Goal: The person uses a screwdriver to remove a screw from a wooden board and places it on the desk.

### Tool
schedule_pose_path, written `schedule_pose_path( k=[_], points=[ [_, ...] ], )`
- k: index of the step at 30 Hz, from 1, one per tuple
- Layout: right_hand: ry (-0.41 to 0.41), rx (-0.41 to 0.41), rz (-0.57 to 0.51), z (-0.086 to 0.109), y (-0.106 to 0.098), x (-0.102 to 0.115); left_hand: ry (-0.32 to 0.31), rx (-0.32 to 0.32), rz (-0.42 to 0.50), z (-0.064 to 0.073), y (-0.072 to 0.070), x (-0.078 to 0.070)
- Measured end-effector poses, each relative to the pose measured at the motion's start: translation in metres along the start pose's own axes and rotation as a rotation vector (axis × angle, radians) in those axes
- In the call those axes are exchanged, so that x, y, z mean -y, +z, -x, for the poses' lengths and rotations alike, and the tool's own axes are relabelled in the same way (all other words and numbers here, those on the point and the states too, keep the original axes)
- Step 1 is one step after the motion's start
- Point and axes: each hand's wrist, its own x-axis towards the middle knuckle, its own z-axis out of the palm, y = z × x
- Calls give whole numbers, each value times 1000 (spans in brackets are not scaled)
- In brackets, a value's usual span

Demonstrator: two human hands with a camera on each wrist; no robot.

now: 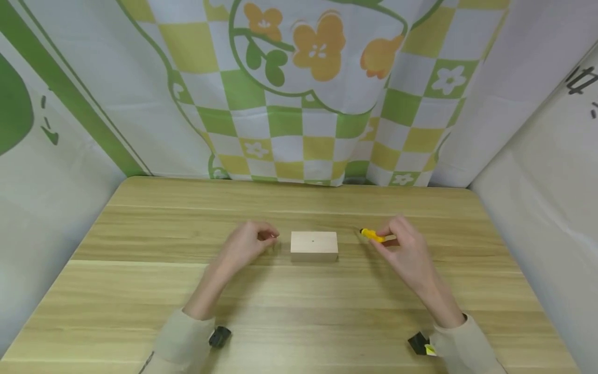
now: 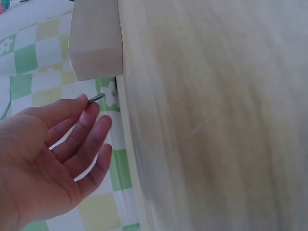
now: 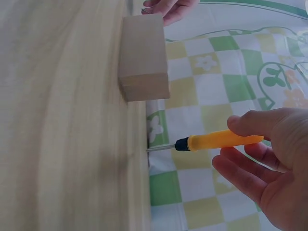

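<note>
A pale wooden block (image 1: 314,248) lies on the table between my two hands, with a small dark hole or dot in the middle of its top. Left of it, my left hand (image 1: 243,245) pinches a small metal screw (image 2: 97,97) between thumb and index finger; the other fingers are loosely bent. On the block's right, my right hand (image 1: 407,250) holds a screwdriver (image 3: 216,140) by its yellow handle, black collar and thin metal shaft pointing down and to the left. Both the screw and the screwdriver are apart from the block.
The wood-grain table (image 1: 317,311) reaches back to a green, yellow and white checked curtain (image 1: 285,119). White fabric walls stand at left (image 1: 60,171) and right (image 1: 551,171). A black device is strapped by each wrist.
</note>
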Motion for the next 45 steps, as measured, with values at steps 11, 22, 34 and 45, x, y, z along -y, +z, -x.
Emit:
schedule_pose_path(
  k=[11,22,34,45],
  points=[
    [23,41,42,13,3,-5,-43,57,-54,0,0,5],
    [5,155,245,22,1,1,-65,91,-74,-2,-2,8],
    [288,484,361,34,4,-1,-68,105,-93,-2,-1,8],
    [408,567,276,40,8,-10,-71,110,-89,-3,-1,10]
  ],
)
